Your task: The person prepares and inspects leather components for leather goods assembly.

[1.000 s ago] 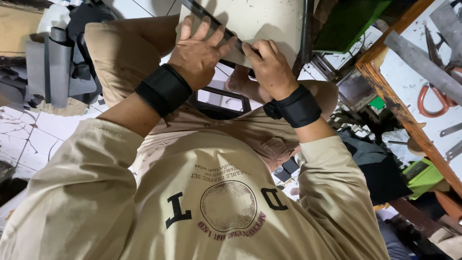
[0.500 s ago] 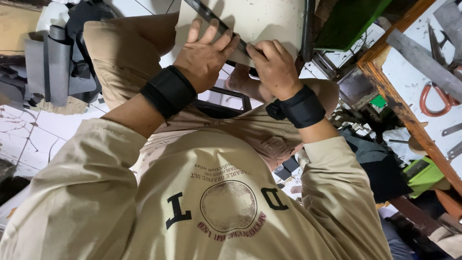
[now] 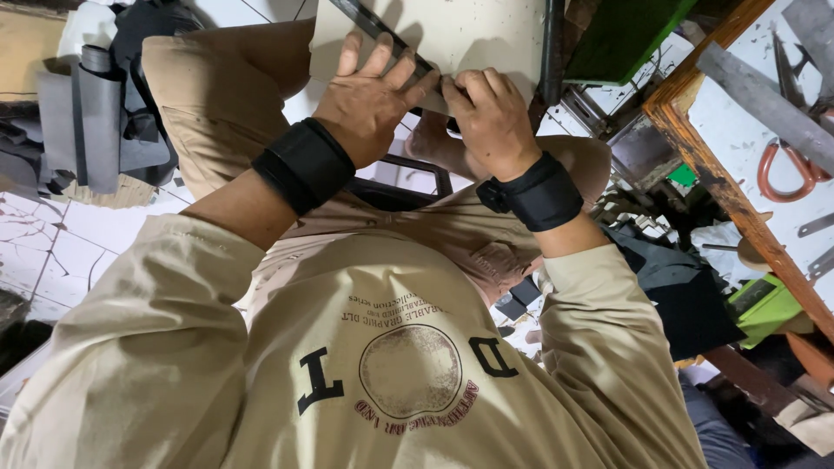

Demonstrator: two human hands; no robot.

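Note:
A cream sheet (image 3: 469,30) lies across my knees with a dark metal ruler (image 3: 369,22) laid slantwise on it. My left hand (image 3: 373,95) presses flat on the ruler, fingers spread over it. My right hand (image 3: 491,117) is curled tight at the ruler's lower end, thumb and fingers pinched at its edge; whatever they pinch is hidden. Both wrists wear black bands. My beige printed shirt (image 3: 408,365) fills the lower half of the view.
A wooden-framed bench (image 3: 712,182) at the right carries orange-handled pliers (image 3: 786,169) and a grey metal bar (image 3: 764,100). A green board (image 3: 630,35) and black pipe (image 3: 553,43) stand behind the sheet. Grey folded material (image 3: 95,122) lies left on cracked floor tiles (image 3: 52,243).
Both hands stay on the ruler and sheet; only the view has shifted slightly.

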